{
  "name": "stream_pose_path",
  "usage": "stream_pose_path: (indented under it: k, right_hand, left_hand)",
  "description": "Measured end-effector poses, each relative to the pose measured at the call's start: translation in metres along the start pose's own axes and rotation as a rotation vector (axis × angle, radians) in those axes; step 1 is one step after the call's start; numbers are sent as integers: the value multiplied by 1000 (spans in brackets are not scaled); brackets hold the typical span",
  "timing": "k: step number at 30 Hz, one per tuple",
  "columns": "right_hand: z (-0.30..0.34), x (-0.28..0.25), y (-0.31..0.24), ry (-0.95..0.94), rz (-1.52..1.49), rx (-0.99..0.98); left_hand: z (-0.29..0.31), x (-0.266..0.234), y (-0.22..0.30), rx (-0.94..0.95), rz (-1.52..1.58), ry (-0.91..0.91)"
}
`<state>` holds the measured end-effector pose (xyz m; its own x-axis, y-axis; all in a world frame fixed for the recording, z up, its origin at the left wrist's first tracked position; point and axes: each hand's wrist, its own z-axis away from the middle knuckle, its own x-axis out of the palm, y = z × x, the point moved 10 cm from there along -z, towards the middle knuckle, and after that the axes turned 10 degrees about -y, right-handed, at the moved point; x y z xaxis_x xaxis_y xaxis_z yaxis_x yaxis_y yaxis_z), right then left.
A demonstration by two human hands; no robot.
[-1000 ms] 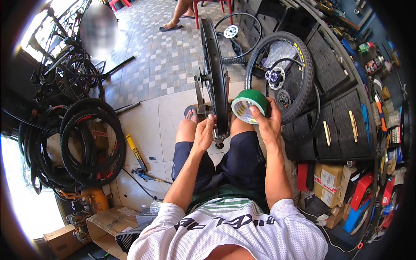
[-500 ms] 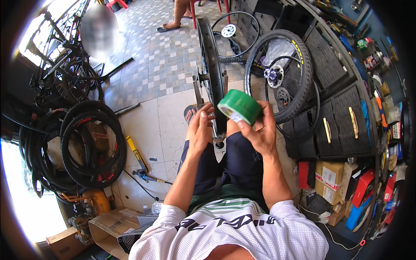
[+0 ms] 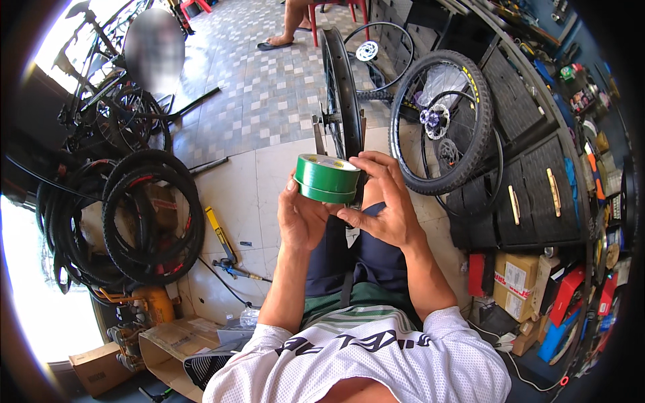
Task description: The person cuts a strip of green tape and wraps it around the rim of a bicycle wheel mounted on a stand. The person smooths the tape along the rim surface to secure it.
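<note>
A roll of green tape [image 3: 326,180] is raised between my hands, in front of an upright wheel rim. My left hand [image 3: 302,216] grips it from the left, with the thumb up its side and the fingers underneath. At the roll's right end is my right hand [image 3: 388,201], its index finger near the upper edge and its thumb below, bracketing the roll. The bare black wheel rim [image 3: 344,87] stands in a metal stand [image 3: 319,134] between my legs, partly hidden by the tape and hands.
Bicycle tyres [image 3: 151,215] hang in a pile at the left. A yellow-handled tool [image 3: 220,232] lies on the floor. To the right are a tyred wheel [image 3: 478,134], black drawers [image 3: 524,195] and cardboard boxes [image 3: 514,282]. A seated person's leg [image 3: 292,20] shows far ahead.
The green tape roll has moved left and turned more level. My left hand, apart from it before, now grips it. My right hand has shifted to its right end.
</note>
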<state>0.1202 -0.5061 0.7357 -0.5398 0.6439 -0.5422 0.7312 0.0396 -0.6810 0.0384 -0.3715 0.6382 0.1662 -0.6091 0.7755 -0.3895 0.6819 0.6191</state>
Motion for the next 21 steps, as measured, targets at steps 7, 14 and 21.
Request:
stream_pose_path:
  k: [7, 14, 21]
  right_hand:
    - [4, -4, -6, 229, -301, 42]
    - [5, 7, 1, 289, -464, 110]
    - [6, 10, 1, 308, -521, 111]
  left_hand:
    - [4, 8, 23, 278, -173, -19]
    - [10, 8, 40, 474, -526, 15]
    - [12, 12, 44, 548, -614, 45]
